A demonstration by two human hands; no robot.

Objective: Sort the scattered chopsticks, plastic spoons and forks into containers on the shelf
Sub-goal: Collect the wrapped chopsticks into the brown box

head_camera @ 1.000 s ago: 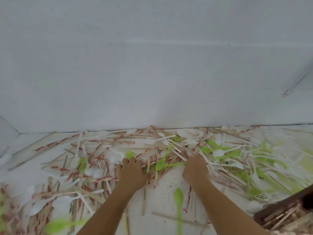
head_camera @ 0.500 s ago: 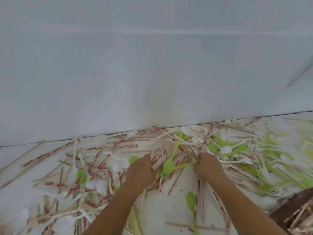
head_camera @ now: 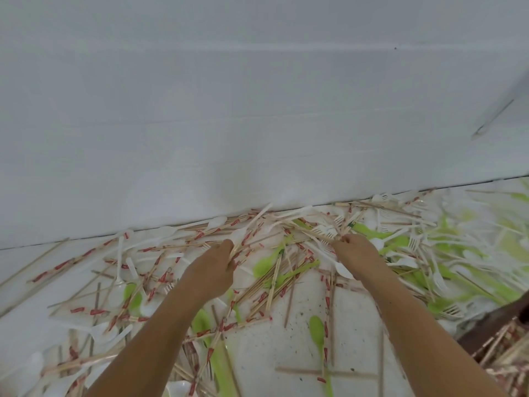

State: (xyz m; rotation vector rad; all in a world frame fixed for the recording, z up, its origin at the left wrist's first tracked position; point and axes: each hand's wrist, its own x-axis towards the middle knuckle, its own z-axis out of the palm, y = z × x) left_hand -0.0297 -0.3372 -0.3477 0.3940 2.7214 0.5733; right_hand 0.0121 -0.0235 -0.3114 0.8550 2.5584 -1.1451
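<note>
L hand [head_camera: 211, 272] grips a bunch of red-wrapped chopsticks [head_camera: 243, 245] just below the wall [head_camera: 257, 124]; R hand [head_camera: 359, 253] pinches bare chopsticks [head_camera: 313, 231] near the wall; white forks [head_camera: 413, 243] & green spoons [head_camera: 264, 265] lie scattered below the wall; brown container [head_camera: 492, 326] farthest from it

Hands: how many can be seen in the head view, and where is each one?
2. The left hand grips red-wrapped chopsticks at the centre; the right hand pinches chopsticks nearer the wall, beside white forks. None seems hidden.
</note>
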